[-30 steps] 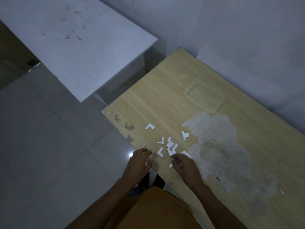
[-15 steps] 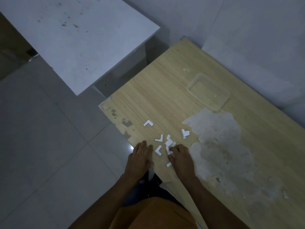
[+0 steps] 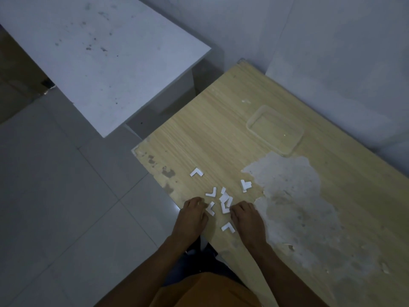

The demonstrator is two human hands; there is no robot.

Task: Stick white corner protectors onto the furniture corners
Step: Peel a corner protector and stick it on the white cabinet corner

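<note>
Several white L-shaped corner protectors (image 3: 224,201) lie scattered near the front edge of the wooden table (image 3: 221,120). One protector (image 3: 196,172) lies apart to the left, and another protector (image 3: 245,185) lies to the right. My left hand (image 3: 192,218) rests at the table's edge, its fingertips touching a loose protector (image 3: 210,208). My right hand (image 3: 247,218) lies palm down, fingertips at the pile. A further protector (image 3: 228,227) lies on the wood between my hands. Neither hand lifts anything.
A clear shallow plastic tray (image 3: 294,141) sits farther back on the wooden table. A large worn grey patch (image 3: 287,196) covers the wood to the right. A white table (image 3: 99,63) stands at the upper left, over a tiled floor (image 3: 55,196). Walls close off the right.
Both hands have slid forward to the pile. The protector that was by my right hand's fingers now lies on the wood between my hands.
</note>
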